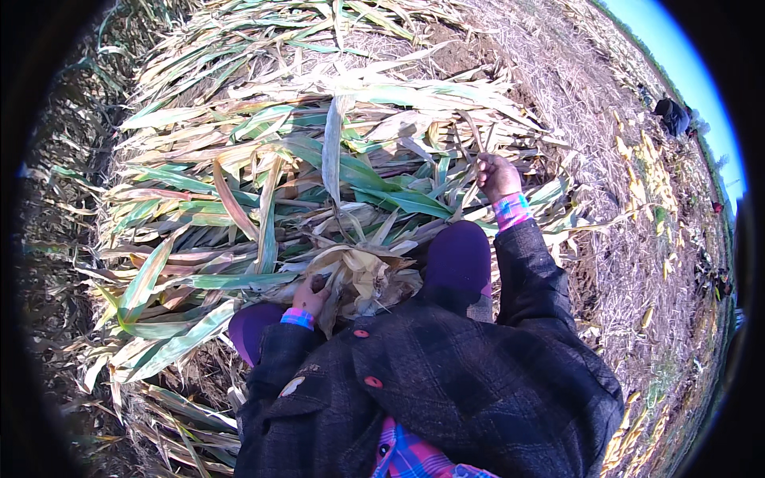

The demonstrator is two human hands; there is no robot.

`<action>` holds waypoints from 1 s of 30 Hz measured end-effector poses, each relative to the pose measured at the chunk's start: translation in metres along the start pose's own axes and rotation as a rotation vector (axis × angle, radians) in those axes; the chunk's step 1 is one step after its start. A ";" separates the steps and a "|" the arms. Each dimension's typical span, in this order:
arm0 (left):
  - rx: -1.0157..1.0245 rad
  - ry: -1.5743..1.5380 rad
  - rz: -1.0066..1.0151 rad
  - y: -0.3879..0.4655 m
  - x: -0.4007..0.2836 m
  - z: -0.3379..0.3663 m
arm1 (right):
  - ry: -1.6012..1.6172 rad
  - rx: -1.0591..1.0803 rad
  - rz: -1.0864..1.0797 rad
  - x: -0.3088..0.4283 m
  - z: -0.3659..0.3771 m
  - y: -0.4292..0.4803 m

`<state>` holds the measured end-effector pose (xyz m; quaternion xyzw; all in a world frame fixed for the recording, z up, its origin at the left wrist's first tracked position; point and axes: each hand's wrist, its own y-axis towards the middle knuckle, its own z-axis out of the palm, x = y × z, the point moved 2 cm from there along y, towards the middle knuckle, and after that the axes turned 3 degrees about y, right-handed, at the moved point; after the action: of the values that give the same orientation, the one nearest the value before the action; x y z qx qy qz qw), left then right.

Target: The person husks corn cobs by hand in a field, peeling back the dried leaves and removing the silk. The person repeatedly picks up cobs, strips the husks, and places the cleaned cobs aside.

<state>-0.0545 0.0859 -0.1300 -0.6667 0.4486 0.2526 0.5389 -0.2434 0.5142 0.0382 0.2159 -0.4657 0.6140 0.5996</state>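
Between my knees lies a dry corn husk (361,272), pale and peeled outward, with torn papery leaves. My left hand (309,297) is at its left side, fingers curled against the base of the husks and stalks; the fingertips are partly hidden. My right hand (499,177) is raised beyond my right knee, its fingers bent inward. Thin dry leaves (472,132) rise close to its fingertips, and whether it grips one is not plain. Under and ahead of both hands spreads a thick layer of cut corn stalks (382,185) with green and tan leaves.
Another heap of cut stalks (239,60) lies farther ahead. To the right, yellow corn ears (648,173) lie in a strip on straw-covered ground (574,113). A bent-over person (674,116) is in the distance. Tangled dry plants (66,209) line the left side.
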 end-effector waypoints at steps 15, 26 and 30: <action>0.452 0.161 -0.005 0.031 -0.059 -0.012 | -1.474 0.196 -0.280 -0.244 0.170 0.154; -0.022 0.395 0.217 0.095 -0.081 -0.054 | -1.606 1.579 0.136 -0.366 0.184 0.018; 0.135 0.438 0.100 0.100 -0.075 -0.047 | -1.249 1.493 0.181 -0.343 0.187 0.067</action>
<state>-0.1835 0.0644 -0.1043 -0.6453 0.6031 0.0975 0.4586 -0.2967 0.1856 -0.1769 0.7900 -0.2058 0.5697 -0.0952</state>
